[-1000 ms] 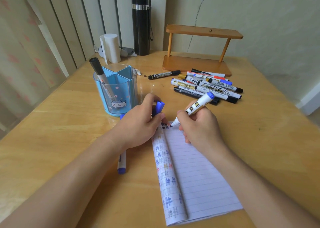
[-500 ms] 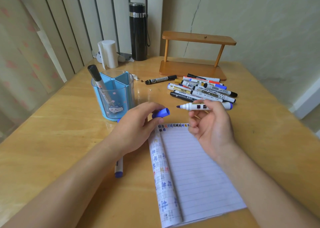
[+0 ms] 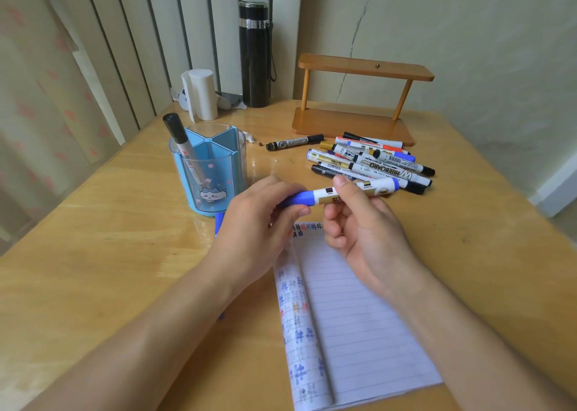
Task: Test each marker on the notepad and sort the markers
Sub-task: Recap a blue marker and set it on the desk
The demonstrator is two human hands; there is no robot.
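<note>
scene: head camera looks down on a wooden worktop (image 3: 109,254), with a person's two bare hands raised over a notepad (image 3: 359,317).
notepad: lined paper lying open at the near middle of the worktop. its left edge is curled into a roll that carries small coloured test marks.
held marker (image 3: 327,195): white barrel with a blue cap (image 3: 296,198), lying level in the air just above the notepad's far edge, cap end to the left.
left hand (image 3: 259,220): above the notepad's far left corner. its grip is closed, fingers and thumb curled round the blue cap.
right hand (image 3: 365,232): above the notepad's far edge. its grip pinches the white barrel between thumb and fingers.
blue marker (image 3: 219,223): on the worktop just left of the notepad, mostly hidden under the left hand and forearm.
marker pile (image 3: 368,160): loose heap of capped markers beyond the notepad, to the right.
lone black marker (image 3: 295,142): beyond the notepad's far edge, lying apart from the heap.
pen holder (image 3: 209,173): blue, see-through, split into compartments, beyond the notepad to the left. a black-capped marker (image 3: 179,135) leans in its left compartment.
wooden shelf (image 3: 359,98): small two-level stand, well beyond the notepad, behind the heap.
black flask (image 3: 254,54) and white roll (image 3: 201,95): farthest from the notepad, at the worktop's back edge.
</note>
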